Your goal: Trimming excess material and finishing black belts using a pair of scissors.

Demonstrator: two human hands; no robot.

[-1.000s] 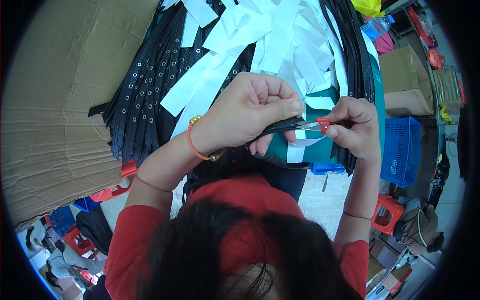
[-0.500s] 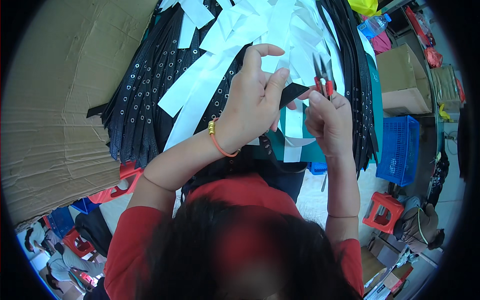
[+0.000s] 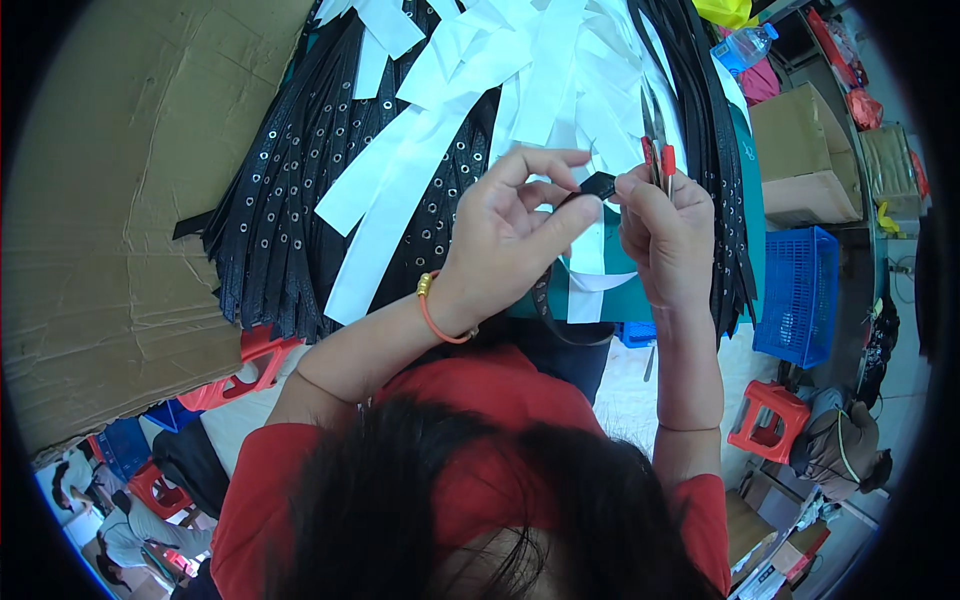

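My left hand [image 3: 510, 235] pinches the end of a black strap [image 3: 597, 186] between thumb and fingers; the strap runs down behind the hand and hangs off the table edge. My right hand [image 3: 668, 235] grips small red-handled snips [image 3: 657, 140], blades pointing up, right beside the strap end. Both hands are raised over a pile of black eyelet straps [image 3: 300, 200] and white strips [image 3: 520, 90] on the table.
Flattened cardboard [image 3: 110, 200] covers the left of the table. A teal surface [image 3: 748, 180] shows under the straps. A blue crate [image 3: 800, 290], cardboard boxes [image 3: 800, 150], a red stool [image 3: 765, 420] and a water bottle [image 3: 745, 45] stand at the right. Other people sit at lower left [image 3: 110, 510].
Both hands have lifted away from my body with the strap end. The snips have turned from lying across the strap to pointing upward.
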